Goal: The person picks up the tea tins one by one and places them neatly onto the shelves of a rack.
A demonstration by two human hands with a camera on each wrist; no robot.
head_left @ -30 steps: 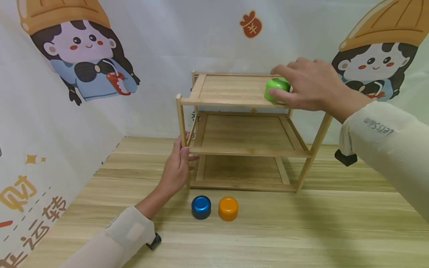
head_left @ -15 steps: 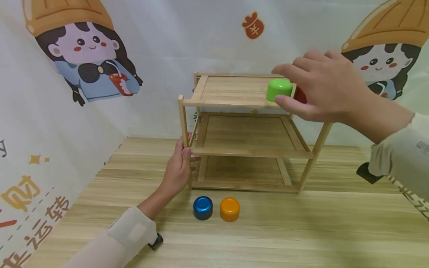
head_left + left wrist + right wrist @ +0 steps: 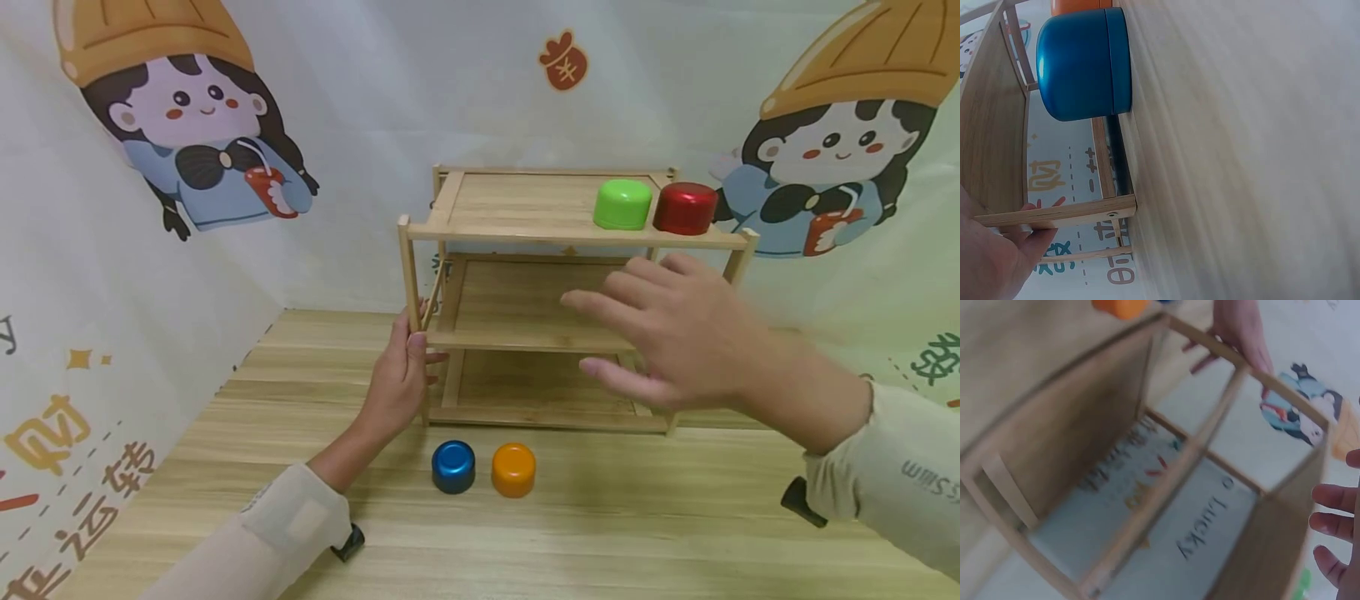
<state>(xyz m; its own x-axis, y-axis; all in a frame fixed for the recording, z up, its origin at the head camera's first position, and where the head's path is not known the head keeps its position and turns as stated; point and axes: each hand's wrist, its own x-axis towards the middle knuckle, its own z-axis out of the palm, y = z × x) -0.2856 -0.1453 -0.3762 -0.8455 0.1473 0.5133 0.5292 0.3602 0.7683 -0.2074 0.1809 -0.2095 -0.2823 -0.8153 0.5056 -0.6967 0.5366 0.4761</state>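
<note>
My left hand (image 3: 397, 371) grips the left front post of a three-tier wooden shelf rack (image 3: 570, 340), at about the height of the middle shelf. Nothing is in my right hand (image 3: 675, 333), which hovers in front of the rack's right side with fingers spread. On the top shelf, toward the right, a green rounded cup-like piece (image 3: 623, 205) sits beside a red one (image 3: 686, 208). A blue piece (image 3: 453, 467) and an orange piece (image 3: 513, 470) of similar shape stand on the table before the rack. The left wrist view shows the blue piece (image 3: 1082, 65) close up.
The rack stands on a wood-grain table (image 3: 600, 533). Behind it and to the left hangs a white printed backdrop (image 3: 360, 100) with cartoon figures and lettering. The lower two shelves lie under the top one.
My right hand has let go of the green piece and moved down in front of the rack, uncovering the red piece. The left hand keeps its grip on the post.
</note>
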